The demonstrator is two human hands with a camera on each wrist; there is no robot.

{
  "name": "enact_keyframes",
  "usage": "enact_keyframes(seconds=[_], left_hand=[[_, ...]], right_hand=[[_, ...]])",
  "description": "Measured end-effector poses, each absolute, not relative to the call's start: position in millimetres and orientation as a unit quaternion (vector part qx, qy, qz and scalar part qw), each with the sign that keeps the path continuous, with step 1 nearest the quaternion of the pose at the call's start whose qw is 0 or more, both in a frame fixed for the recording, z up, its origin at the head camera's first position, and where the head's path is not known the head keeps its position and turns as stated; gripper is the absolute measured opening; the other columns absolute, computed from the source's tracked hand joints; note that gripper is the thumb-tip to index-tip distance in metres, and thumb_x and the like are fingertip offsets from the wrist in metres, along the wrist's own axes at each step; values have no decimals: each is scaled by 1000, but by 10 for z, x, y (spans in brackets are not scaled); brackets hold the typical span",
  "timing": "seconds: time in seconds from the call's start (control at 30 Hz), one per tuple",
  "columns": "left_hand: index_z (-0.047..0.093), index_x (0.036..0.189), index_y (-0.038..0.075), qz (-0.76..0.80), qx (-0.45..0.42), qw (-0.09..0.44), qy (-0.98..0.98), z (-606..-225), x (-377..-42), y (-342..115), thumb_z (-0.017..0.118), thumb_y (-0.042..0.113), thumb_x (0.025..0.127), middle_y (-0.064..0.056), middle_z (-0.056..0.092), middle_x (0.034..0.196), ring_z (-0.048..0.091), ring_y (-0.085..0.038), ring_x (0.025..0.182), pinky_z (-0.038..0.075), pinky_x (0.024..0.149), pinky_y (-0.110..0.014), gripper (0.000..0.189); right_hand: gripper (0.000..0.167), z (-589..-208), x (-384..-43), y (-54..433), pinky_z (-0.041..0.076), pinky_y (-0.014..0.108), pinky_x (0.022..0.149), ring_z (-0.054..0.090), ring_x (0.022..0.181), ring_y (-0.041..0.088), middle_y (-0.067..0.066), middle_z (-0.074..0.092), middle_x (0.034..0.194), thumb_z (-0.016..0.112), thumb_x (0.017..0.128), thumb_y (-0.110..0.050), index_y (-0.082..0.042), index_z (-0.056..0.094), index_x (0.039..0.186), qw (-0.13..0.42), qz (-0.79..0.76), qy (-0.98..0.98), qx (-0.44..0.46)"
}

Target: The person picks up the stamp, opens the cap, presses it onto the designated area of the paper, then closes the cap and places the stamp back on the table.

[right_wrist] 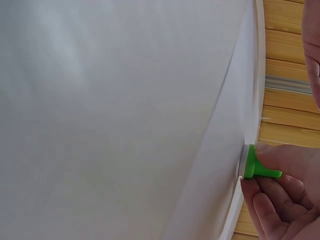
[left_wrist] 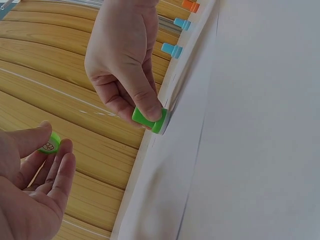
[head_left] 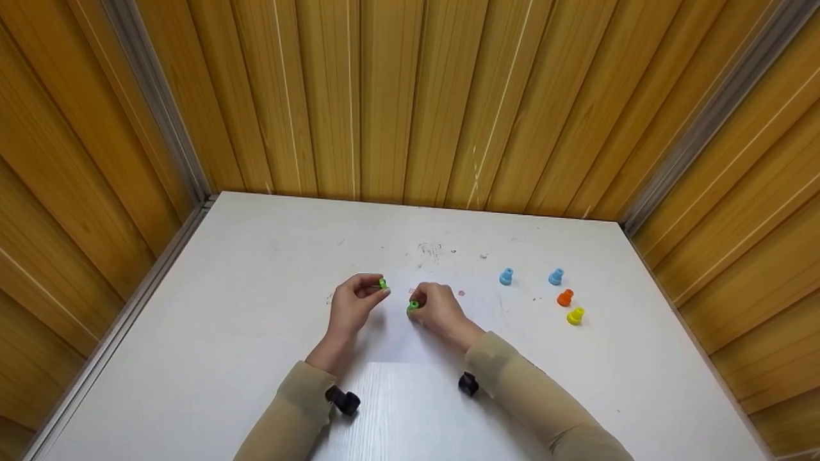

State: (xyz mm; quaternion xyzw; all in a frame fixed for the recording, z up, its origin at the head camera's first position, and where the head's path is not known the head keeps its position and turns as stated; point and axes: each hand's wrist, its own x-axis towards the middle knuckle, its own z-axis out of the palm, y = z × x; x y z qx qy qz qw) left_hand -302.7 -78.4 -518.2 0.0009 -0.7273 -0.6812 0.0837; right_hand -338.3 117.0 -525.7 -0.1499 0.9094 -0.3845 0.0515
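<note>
My right hand pinches a green toy stamp between thumb and fingers. Its pale base is down at the white paper sheet. Two small red prints are on that sheet, one a red print to the right of the hand. To the left, raised over the sheet's edge, my left hand holds a small round green cap-like piece between thumb and fingertips. A red drawing shows on its round face in the left wrist view.
On the right of the white table stand two blue stamps, one a blue stamp nearer the paper, with an orange stamp and a yellow stamp. Wood-patterned walls enclose the back and sides.
</note>
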Motion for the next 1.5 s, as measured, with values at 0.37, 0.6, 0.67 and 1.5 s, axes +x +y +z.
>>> enact_keyframes(seconds=[0.37,0.6,0.67,1.5], left_hand=[[71,117,-6,-680,0,78,-729,-5210,-2996,-757,80,2,87,-20,74,109,74,-22,95,59,75,-16,33],[72,114,-4,-678,-8,72,-731,-5208,-2985,-706,80,1,87,-18,75,108,73,-17,93,60,78,-17,29],[72,115,-3,-678,-13,69,-732,-5204,-2973,-684,80,2,87,-18,75,109,73,-16,93,60,78,-17,29],[74,114,1,-623,-123,46,-771,-5211,-2807,-481,82,11,88,-15,77,108,74,-24,97,62,82,-25,29]], right_hand=[[16,-5252,-3394,1151,59,32,75,64,79,15,7,73,86,80,81,4,-4,70,91,60,-377,913,-146],[21,-5033,-3304,1270,63,27,79,74,90,18,12,78,99,85,82,-4,-3,75,101,-18,-496,862,-99],[24,-4947,-3264,1338,63,26,79,74,93,20,14,78,104,84,83,-4,-1,75,105,-50,-580,809,-75],[15,-5283,-2904,1358,60,22,94,71,101,8,2,67,108,68,94,6,-2,69,107,101,-834,541,40]])
